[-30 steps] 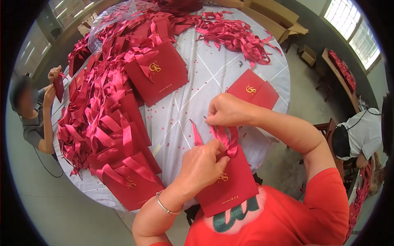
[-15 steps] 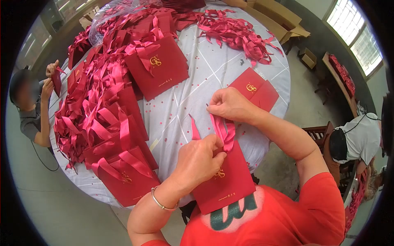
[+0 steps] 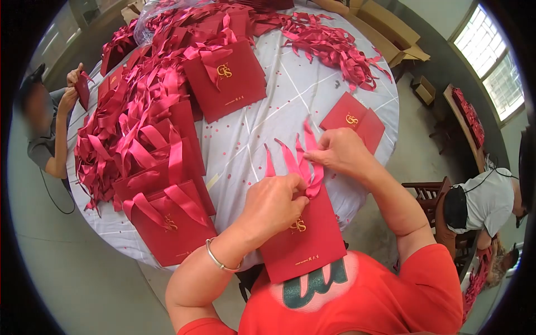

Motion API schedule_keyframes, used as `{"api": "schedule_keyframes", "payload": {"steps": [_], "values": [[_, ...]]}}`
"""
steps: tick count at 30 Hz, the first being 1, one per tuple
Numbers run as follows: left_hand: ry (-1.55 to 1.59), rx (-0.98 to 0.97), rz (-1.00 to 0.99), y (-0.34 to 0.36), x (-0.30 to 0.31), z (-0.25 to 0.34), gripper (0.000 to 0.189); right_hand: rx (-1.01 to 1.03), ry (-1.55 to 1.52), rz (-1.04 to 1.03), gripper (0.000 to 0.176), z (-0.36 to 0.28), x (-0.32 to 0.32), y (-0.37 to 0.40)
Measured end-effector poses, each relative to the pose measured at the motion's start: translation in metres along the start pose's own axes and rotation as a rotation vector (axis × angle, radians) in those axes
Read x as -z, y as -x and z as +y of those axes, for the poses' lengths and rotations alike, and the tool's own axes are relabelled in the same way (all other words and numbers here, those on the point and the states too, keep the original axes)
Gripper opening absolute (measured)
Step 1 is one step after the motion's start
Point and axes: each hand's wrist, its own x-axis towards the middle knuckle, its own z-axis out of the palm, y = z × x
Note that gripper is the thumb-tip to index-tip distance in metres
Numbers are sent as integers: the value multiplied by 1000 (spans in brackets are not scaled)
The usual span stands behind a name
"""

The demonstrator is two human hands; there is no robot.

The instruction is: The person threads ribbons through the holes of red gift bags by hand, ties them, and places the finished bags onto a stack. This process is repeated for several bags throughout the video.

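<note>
Red paper gift bag (image 3: 304,240) with a gold monogram, seen from the head camera: it lies flat at the near edge of the round table (image 3: 268,123), its lower half overhanging the rim towards the person's red shirt. Left hand (image 3: 273,206), with a silver bangle (image 3: 215,259) on its wrist, is closed over the bag's top edge, fingers curled down; whether the thumb also pinches a ribbon strand is not clear from this angle. Right hand (image 3: 340,152) lies just beyond it, fingers drawn together on the satin ribbon (image 3: 298,162), whose loose ends fan upward and leftward from the mouth of the bag. White cloth with thin crossing lines and small red flecks covers the table. To the left lies a stack of finished bags (image 3: 162,184), each with ribbon handles, overlapping one another along the table edge; one monogrammed bag (image 3: 226,78) rests face up farther back. Two flat bags (image 3: 354,120) without ribbon lie just behind the right hand. A heap of loose ribbons (image 3: 335,44) occupies the far right of the table. A seated person (image 3: 47,139) at the far left holds a red bag in both hands; another person (image 3: 486,201) in a white shirt sits at the right, well apart from the table.
</note>
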Motion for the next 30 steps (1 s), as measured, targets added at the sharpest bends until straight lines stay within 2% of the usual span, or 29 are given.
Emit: {"api": "schedule_keyframes", "payload": {"steps": [1,3,6,7,9,10,13,14,17,18,20,22,23,25,26,28,29,30], "values": [[-10,-5,7,0,0,0,18,-1,0,1,35,2,-1,-1],[-2,-6,6,-1,-1,-2,17,-120,-455,-85,24,8,-6,-3],[11,5,-2,-1,0,-1,17,24,-852,40,7,16,-11,-6],[9,15,-3,-1,1,0,18,19,-848,44,7,17,-8,-5],[-3,14,-1,-1,0,1,18,-57,-1259,-14,5,12,2,0],[-17,19,6,-1,0,1,19,10,-1349,-26,9,21,0,-4],[-9,17,15,-1,-1,0,19,-43,-1566,144,12,4,10,2],[-7,19,12,-1,-2,-1,19,-48,-1566,144,12,2,13,4],[22,42,-3,-2,-1,-1,20,158,-1507,207,20,-1,21,9],[23,43,-4,-2,0,0,20,159,-1505,207,20,-6,23,14],[26,44,-5,-1,1,1,20,204,-1267,374,22,-18,25,26],[-17,45,-19,-1,1,2,18,384,-1048,280,27,-25,28,44],[-16,46,-18,-1,-1,-2,18,412,-995,125,24,-23,34,52],[77,-94,71,-2,-4,-12,19,255,-905,-91,21,-33,40,66],[80,-94,67,-1,-4,-14,19,229,-766,-18,19,-32,31,68],[154,-22,-6,-2,2,-11,21,378,-608,14,17,-19,17,67],[156,-19,-3,-2,5,-9,21,517,-498,59,19,-11,9,62],[249,25,-64,-3,8,-7,20,519,-500,54,19,-9,6,61]]}}
